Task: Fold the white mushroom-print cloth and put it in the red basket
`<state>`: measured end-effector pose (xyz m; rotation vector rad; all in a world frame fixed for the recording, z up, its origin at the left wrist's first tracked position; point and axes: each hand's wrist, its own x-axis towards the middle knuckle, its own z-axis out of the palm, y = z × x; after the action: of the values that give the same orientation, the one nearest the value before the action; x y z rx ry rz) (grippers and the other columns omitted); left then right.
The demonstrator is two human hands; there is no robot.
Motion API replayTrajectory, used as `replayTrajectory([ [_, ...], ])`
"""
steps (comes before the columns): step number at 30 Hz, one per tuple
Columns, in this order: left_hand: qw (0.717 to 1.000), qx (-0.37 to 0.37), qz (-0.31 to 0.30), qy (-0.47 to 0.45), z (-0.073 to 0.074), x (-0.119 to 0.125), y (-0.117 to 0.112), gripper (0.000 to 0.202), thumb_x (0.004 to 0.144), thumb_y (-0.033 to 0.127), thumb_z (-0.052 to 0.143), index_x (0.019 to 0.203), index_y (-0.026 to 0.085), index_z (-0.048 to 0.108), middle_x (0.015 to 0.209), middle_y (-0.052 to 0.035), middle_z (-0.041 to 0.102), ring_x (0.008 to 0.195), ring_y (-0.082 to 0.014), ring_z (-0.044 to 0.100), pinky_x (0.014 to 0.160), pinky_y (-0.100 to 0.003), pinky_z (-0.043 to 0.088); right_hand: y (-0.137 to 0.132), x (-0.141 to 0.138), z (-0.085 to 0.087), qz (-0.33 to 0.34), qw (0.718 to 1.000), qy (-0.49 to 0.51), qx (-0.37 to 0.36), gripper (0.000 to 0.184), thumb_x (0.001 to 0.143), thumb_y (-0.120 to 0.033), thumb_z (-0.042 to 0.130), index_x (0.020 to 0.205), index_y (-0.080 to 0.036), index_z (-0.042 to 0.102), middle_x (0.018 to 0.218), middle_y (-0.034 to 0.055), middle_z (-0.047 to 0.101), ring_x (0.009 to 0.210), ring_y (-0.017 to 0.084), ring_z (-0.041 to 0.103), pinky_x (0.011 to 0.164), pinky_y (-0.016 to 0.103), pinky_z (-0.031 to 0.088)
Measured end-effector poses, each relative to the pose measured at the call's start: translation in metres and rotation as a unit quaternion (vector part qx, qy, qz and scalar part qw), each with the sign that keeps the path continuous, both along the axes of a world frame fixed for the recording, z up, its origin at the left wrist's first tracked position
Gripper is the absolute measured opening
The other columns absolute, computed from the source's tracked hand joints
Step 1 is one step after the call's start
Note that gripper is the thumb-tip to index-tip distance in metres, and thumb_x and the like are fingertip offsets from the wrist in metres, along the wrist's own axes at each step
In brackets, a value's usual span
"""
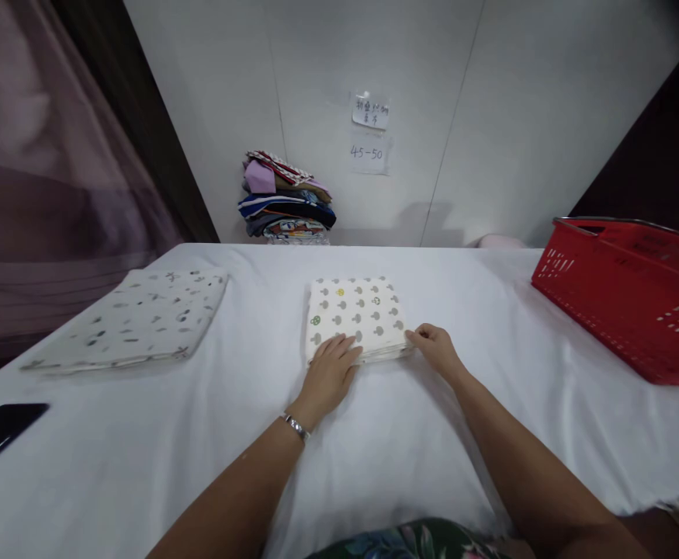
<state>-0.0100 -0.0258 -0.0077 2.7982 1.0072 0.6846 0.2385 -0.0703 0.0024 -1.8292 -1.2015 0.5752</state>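
A folded white cloth (368,310) printed with grey mushroom shapes, and a few green and yellow ones, lies in the middle of the white-covered table. Flat on its near left corner rests my left hand (330,369), fingers stretched out over the fabric. My right hand (435,345) pinches the cloth's near right corner between thumb and fingers. Several layers show along the near edge. Further left lies a second folded white cloth (147,318) with a grey leaf-like print, untouched by either hand.
On the right stands a red plastic basket (624,295). A black phone (1,435) lies at the left edge of the table (228,450). Behind the table's far edge is a stack of folded fabrics (286,198) against the wall, where paper signs (369,153) hang.
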Motion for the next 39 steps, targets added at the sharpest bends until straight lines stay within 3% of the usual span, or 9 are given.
replayTrajectory([
  [8,1.000,-0.003,-0.002,0.002,0.003,-0.001,-0.002,0.033,0.088,0.019,0.044,0.119,0.022,0.055,0.133,-0.0043,0.050,0.128,-0.0231,0.039,0.107,-0.046,0.031,-0.002,0.007,-0.010,0.020,0.996,-0.057,-0.061,0.033,0.074,-0.046,0.052,0.056,-0.019,0.048,0.049,-0.0044,0.043,0.050,0.011,0.040,0.048,0.023,0.029],
  [11,1.000,-0.007,0.000,0.002,0.002,-0.001,-0.002,0.032,0.088,0.019,0.044,0.119,0.021,0.055,0.134,-0.0055,0.049,0.129,-0.0235,0.038,0.108,-0.046,0.030,-0.005,0.005,-0.007,0.016,0.991,-0.115,-0.063,0.031,0.077,-0.047,0.050,0.063,-0.019,0.055,0.055,-0.0019,0.053,0.053,0.014,0.048,0.050,0.025,0.035],
  [15,1.000,-0.005,-0.004,-0.004,0.001,-0.001,-0.002,0.032,0.087,0.019,0.046,0.118,0.021,0.055,0.134,-0.0060,0.049,0.128,-0.0235,0.038,0.107,-0.046,0.029,-0.008,-0.009,0.000,0.019,0.962,-0.257,0.092,0.033,0.083,-0.041,0.048,0.104,-0.018,0.060,0.105,0.0096,0.063,0.095,0.024,0.057,0.076,0.037,0.047],
  [17,1.000,-0.004,-0.005,-0.003,0.001,-0.001,-0.002,0.033,0.087,0.019,0.047,0.118,0.022,0.055,0.134,-0.0055,0.049,0.128,-0.0234,0.038,0.107,-0.046,0.029,-0.005,-0.023,0.005,0.079,0.932,-0.309,0.174,0.041,0.087,-0.038,0.045,0.121,-0.017,0.052,0.126,0.0130,0.053,0.118,0.025,0.046,0.094,0.042,0.041],
  [19,1.000,-0.006,-0.003,0.000,0.002,-0.001,-0.003,0.035,0.086,0.017,0.047,0.120,0.024,0.054,0.135,-0.0048,0.048,0.129,-0.0233,0.037,0.108,-0.046,0.029,0.000,-0.036,0.010,0.159,0.904,-0.341,0.202,0.046,0.090,-0.039,0.042,0.131,-0.017,0.044,0.136,0.0128,0.044,0.130,0.024,0.034,0.102,0.044,0.034],
  [22,1.000,-0.012,0.000,0.005,0.003,-0.002,-0.004,0.042,0.085,0.014,0.047,0.125,0.025,0.050,0.137,-0.0035,0.046,0.130,-0.0229,0.035,0.108,-0.046,0.027,0.012,-0.046,0.012,0.226,0.884,-0.379,0.153,0.058,0.091,-0.048,0.038,0.139,-0.017,0.035,0.146,0.0119,0.032,0.137,0.026,0.020,0.107,0.049,0.026],
  [27,1.000,-0.024,-0.004,0.010,0.002,-0.003,-0.005,0.041,0.086,0.018,0.047,0.127,0.025,0.048,0.139,-0.0031,0.043,0.132,-0.0227,0.033,0.108,-0.046,0.028,0.026,-0.036,-0.002,0.212,0.896,-0.390,-0.023,0.073,0.088,-0.062,0.027,0.143,-0.014,0.028,0.148,0.0116,0.026,0.138,0.027,0.015,0.110,0.049,0.017],
  [34,0.998,-0.055,-0.005,0.001,0.008,-0.004,-0.010,0.038,0.087,0.027,0.049,0.126,0.024,0.049,0.139,-0.0044,0.044,0.132,-0.0233,0.034,0.108,-0.045,0.029,0.024,-0.032,-0.012,0.213,0.892,-0.398,-0.031,0.073,0.089,-0.062,0.023,0.144,-0.015,0.025,0.149,0.0098,0.022,0.139,0.026,0.011,0.110,0.046,0.013],
  [39,0.997,-0.068,0.023,-0.035,0.029,-0.003,0.004,0.031,0.090,0.037,0.043,0.112,0.021,0.059,0.130,-0.0072,0.053,0.123,-0.0211,0.045,0.103,-0.040,0.036,0.025,-0.034,-0.013,0.214,0.894,-0.392,-0.036,0.075,0.088,-0.064,0.021,0.143,-0.014,0.027,0.150,0.0087,0.020,0.139,0.025,0.010,0.111,0.045,0.010],
])
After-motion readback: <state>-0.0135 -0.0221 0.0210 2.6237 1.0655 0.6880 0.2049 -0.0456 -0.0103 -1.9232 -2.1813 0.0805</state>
